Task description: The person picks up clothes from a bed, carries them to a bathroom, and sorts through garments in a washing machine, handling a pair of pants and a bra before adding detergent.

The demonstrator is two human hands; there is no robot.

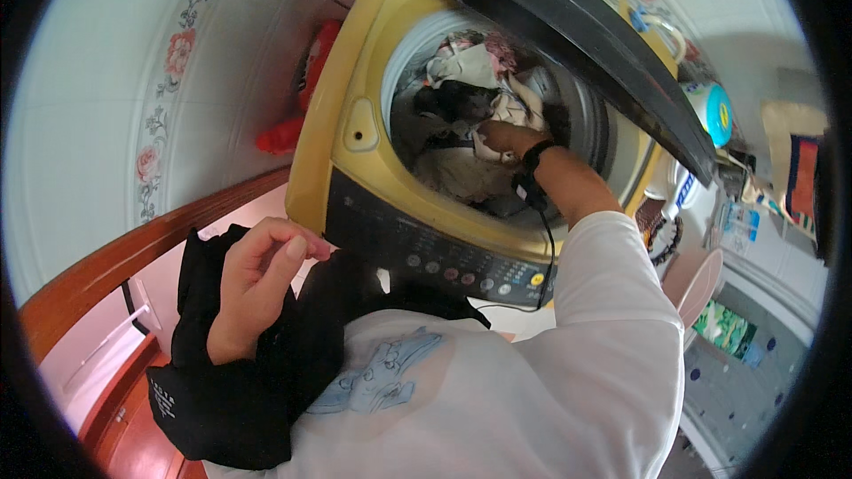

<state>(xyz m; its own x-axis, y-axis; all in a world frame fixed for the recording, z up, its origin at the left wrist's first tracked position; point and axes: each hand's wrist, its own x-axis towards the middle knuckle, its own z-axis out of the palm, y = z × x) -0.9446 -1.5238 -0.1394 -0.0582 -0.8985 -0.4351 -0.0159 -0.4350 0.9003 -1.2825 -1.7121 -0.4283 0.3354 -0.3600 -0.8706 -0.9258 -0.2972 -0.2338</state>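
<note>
My right hand (pixel 509 138) reaches down into the drum (pixel 602 140) of a top-loading washing machine (pixel 363 90), among damp-looking clothes. It touches a beige cloth (pixel 516 110); its fingertips are partly hidden, so a grip cannot be told. Beside it lie a black garment (pixel 459 100), a pale cloth (pixel 469 65) and a grey-brown garment (pixel 459 176). A black strap with a small device and cable (pixel 530 191) is around my right wrist. My left hand (pixel 259 279) hovers near the machine's front left corner, fingers curled together with nothing between them. Black clothing (pixel 226 406) hangs over my left forearm.
The dark lid (pixel 579 46) stands raised along the drum's right side. The control panel (pixel 439 253) faces me. Red items (pixel 283 136) lie between the machine and the tiled wall (pixel 219 80). Bottles (pixel 715 116) and a pink basin (pixel 692 286) are at right; a wooden rail (pixel 153 226) runs left.
</note>
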